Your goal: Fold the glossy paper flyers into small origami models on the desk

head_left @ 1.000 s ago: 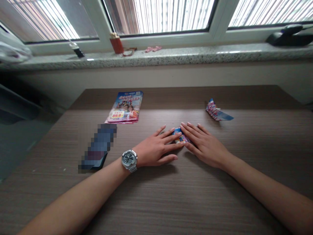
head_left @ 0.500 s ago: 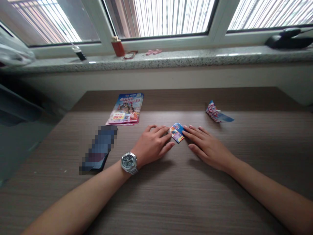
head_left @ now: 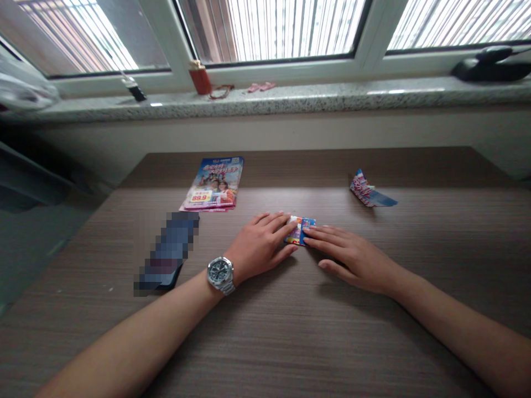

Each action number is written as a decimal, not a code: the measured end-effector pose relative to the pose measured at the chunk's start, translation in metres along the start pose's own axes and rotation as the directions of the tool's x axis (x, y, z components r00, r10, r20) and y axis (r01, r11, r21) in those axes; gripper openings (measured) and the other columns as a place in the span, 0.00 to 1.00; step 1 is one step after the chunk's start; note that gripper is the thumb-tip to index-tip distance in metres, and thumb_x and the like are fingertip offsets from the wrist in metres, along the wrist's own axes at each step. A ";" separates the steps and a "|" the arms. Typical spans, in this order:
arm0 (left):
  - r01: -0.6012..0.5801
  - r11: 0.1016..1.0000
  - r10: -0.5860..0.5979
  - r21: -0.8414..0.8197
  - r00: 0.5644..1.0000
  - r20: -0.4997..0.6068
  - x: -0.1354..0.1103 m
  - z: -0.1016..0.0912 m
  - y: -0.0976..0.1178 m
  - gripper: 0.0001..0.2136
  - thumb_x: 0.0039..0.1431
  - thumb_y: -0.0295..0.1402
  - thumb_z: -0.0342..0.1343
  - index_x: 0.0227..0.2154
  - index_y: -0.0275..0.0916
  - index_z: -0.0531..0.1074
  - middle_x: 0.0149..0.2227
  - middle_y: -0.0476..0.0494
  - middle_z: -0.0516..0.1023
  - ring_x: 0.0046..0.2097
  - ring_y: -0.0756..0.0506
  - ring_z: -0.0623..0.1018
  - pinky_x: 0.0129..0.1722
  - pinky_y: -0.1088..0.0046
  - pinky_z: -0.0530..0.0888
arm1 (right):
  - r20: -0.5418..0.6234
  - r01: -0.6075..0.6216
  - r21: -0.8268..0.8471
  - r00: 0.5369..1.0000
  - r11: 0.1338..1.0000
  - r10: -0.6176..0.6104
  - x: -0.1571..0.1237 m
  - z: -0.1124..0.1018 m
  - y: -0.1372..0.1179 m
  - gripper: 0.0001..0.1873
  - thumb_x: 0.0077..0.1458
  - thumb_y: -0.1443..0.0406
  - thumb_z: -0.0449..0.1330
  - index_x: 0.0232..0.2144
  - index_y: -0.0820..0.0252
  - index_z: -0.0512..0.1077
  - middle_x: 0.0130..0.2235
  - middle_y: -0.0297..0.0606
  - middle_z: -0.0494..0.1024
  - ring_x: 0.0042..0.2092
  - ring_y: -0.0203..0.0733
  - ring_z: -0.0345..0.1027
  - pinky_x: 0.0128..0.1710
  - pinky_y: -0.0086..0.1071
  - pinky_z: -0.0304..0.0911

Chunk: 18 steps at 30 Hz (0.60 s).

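A small folded square of colourful printed paper (head_left: 297, 234) lies flat on the wooden table (head_left: 265, 342). My left hand (head_left: 265, 240), with a metal watch (head_left: 220, 273) at its wrist, rests its fingertips on the square's left side. Its fingers are stretched out and the thumb lies at the near edge. From the right, my right hand (head_left: 352, 251) touches the blue part with extended fingertips, its thumb apart. Neither hand grips the paper; the fingertips cover some of it.
A stack of flyers (head_left: 218, 185) lies at the back left, a blurred dark phone-like object (head_left: 170, 251) before it. A folded paper piece (head_left: 369, 193) stands at the back right. The granite sill (head_left: 315, 102) holds a red lighter-like object (head_left: 200, 80).
The paper square has turned from a diamond position to lie roughly straight with the table. My right hand has shifted slightly nearer to me; my left hand has barely moved.
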<state>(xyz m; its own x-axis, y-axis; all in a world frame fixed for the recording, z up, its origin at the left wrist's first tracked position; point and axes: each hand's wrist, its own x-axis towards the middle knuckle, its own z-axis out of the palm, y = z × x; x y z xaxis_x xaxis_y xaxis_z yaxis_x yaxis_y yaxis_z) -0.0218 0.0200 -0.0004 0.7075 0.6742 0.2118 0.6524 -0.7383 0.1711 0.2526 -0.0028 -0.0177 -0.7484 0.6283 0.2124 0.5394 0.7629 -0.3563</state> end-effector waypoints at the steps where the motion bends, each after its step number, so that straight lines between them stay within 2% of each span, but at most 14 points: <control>1: -0.008 1.000 0.008 0.000 1.000 0.007 0.000 0.000 0.000 0.24 0.70 0.45 0.48 0.63 0.41 0.63 0.64 0.37 0.67 0.66 0.39 0.67 0.65 0.54 0.63 | -0.004 0.004 -0.002 1.000 1.000 -0.004 0.000 0.000 -0.001 0.27 0.67 0.59 0.54 0.66 0.55 0.62 0.67 0.44 0.64 0.68 0.51 0.57 0.66 0.52 0.57; 7: -0.041 0.999 0.041 -0.027 0.999 0.022 0.000 0.003 -0.003 0.24 0.68 0.46 0.51 0.63 0.43 0.64 0.66 0.39 0.66 0.67 0.39 0.65 0.67 0.52 0.59 | -0.086 0.013 0.012 0.996 1.000 -0.012 0.001 -0.002 -0.001 0.26 0.66 0.62 0.56 0.65 0.51 0.64 0.64 0.41 0.70 0.64 0.50 0.63 0.63 0.50 0.62; 12: -0.047 0.998 0.047 -0.048 0.999 -0.009 0.001 0.004 -0.003 0.21 0.66 0.46 0.55 0.59 0.45 0.69 0.63 0.43 0.70 0.65 0.41 0.69 0.66 0.55 0.63 | -0.160 -0.011 -0.001 0.987 1.000 0.011 0.003 0.001 0.005 0.23 0.67 0.65 0.55 0.62 0.51 0.67 0.62 0.41 0.73 0.63 0.48 0.65 0.64 0.51 0.61; 18: -0.090 0.995 0.088 -0.050 0.995 -0.042 0.001 0.005 -0.003 0.19 0.67 0.44 0.55 0.57 0.45 0.71 0.61 0.44 0.72 0.64 0.41 0.70 0.65 0.57 0.65 | -0.127 0.010 0.021 0.992 1.000 -0.008 0.002 0.003 0.006 0.21 0.67 0.65 0.55 0.61 0.50 0.68 0.62 0.39 0.72 0.63 0.47 0.66 0.63 0.48 0.63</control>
<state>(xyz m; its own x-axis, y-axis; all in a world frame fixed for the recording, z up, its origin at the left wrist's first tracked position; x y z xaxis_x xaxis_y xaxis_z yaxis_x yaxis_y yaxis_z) -0.0213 0.0229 -0.0059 0.7503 0.6050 0.2666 0.5714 -0.7962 0.1988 0.2528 0.0024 -0.0221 -0.6976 0.6368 0.3285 0.5237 0.7660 -0.3728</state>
